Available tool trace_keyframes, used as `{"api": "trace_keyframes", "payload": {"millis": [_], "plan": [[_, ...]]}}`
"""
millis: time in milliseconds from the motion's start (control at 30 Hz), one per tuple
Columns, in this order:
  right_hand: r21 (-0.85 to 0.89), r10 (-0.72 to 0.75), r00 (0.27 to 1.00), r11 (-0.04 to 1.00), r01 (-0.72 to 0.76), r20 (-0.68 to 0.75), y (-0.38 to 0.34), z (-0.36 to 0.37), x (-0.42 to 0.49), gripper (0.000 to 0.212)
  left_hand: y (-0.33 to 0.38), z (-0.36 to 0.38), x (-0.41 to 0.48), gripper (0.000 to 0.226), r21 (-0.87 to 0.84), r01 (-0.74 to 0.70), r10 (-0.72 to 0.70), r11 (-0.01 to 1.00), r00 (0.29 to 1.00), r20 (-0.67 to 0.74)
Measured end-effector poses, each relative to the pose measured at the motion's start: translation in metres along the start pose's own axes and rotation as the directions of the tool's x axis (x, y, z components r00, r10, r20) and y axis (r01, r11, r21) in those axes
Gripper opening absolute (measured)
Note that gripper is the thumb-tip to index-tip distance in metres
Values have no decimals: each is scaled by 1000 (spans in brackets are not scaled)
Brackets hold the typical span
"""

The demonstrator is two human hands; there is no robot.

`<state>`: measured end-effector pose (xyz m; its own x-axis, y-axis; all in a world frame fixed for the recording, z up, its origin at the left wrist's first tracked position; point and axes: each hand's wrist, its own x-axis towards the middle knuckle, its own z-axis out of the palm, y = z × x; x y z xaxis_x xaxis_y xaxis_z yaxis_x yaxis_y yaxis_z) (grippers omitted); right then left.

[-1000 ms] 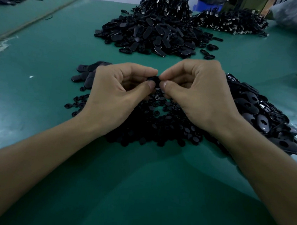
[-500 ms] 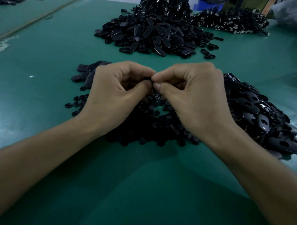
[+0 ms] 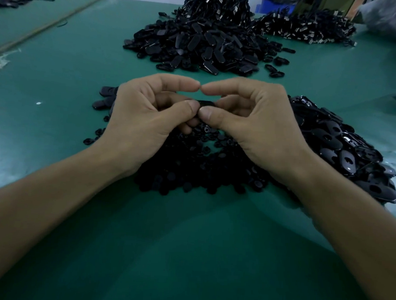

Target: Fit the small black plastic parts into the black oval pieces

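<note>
Black, glossy oval piece (image 3: 205, 103) is pinched between left hand (image 3: 146, 120) and right hand (image 3: 257, 127), mostly hidden by both thumbs.

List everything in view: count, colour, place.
table: one, green, under everything
small parts pile: one heap, black, near centre, below the hands
oval pieces pile: one heap, glossy black, right of the right hand
loose oval pieces: a few, black, beyond the left hand
far pile: one heap, black, top centre
far right pile: one heap, black with pale bits, top right
blue container: one, blue, top edge
held piece: one, black, between both hands
left hand: one, bare, pinches the held piece
right hand: one, bare, pinches the held piece
</note>
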<state>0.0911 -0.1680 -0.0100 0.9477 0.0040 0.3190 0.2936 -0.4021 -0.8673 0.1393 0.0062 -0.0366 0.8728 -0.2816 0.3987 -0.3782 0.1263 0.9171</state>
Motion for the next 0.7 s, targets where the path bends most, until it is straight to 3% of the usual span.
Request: {"api": "trace_keyframes", "payload": {"millis": [133, 233, 700], "plan": [[160, 82, 994, 983, -92, 70, 0, -5, 3, 15, -1, 0, 0, 18, 7, -5, 5, 1000, 1000, -7], [184, 108, 991, 976, -120, 72, 0, -5, 4, 13, -1, 2, -1, 18, 4, -3, 3, 1000, 1000, -2], [61, 90, 996, 994, -91, 28, -3, -5, 6, 14, 6, 5, -5, 13, 54, 5, -7, 999, 1000, 28]]}}
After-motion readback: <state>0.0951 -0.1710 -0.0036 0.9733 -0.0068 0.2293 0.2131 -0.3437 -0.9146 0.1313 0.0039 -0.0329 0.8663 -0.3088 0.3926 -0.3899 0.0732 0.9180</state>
